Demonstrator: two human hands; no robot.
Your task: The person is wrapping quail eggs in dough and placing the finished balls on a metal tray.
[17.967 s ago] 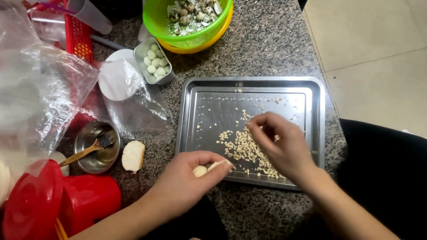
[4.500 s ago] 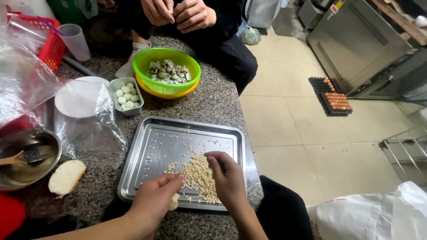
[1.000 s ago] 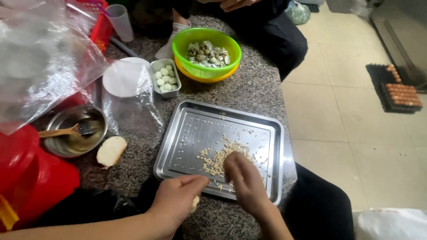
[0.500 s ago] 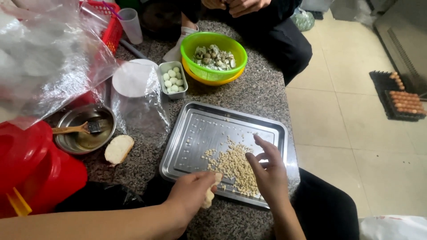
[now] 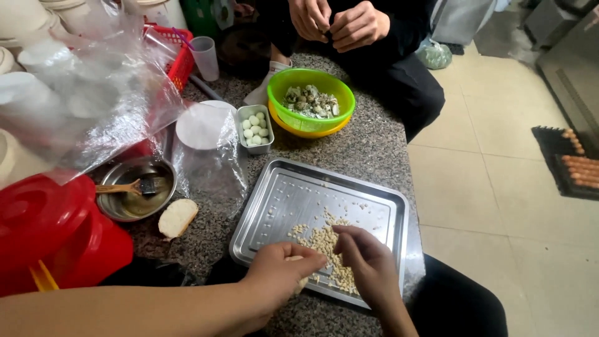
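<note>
**Two hands at a pile of pale kernels on a metal tray**

Where the head view looks down on the speckled stone counter (image 5: 374, 143), a rectangular metal tray (image 5: 281, 200) is seen lying near its front edge, and a loose heap of small pale kernels (image 5: 324, 240) is spread over the tray's near half. The left hand (image 5: 281, 274) is held at the tray's near rim, its fingers curled narrowly around a small pale piece (image 5: 298, 282) that is only partly seen beneath them; what the piece is cannot be told. The right hand (image 5: 368, 262) is laid over the heap just beside the left, fingers bent together and tips lowered into the kernels; whether anything is pinched between them cannot be told.

Beyond the tray, a small rectangular metal tin (image 5: 254, 130) of peeled white eggs is set, and just beside it a green bowl (image 5: 311, 103), nested in a yellow one, is filled with speckled shell pieces. To the left, a round steel bowl (image 5: 134, 187) with a wooden-handled brush is seen, a piece of bread (image 5: 177, 217) lying near it, a crumpled clear plastic bag (image 5: 93, 100) above, and a red lidded container (image 5: 50, 231) at the near left. At the far side of the counter, another person's hands (image 5: 340, 25) are held together above the green bowl.
</note>
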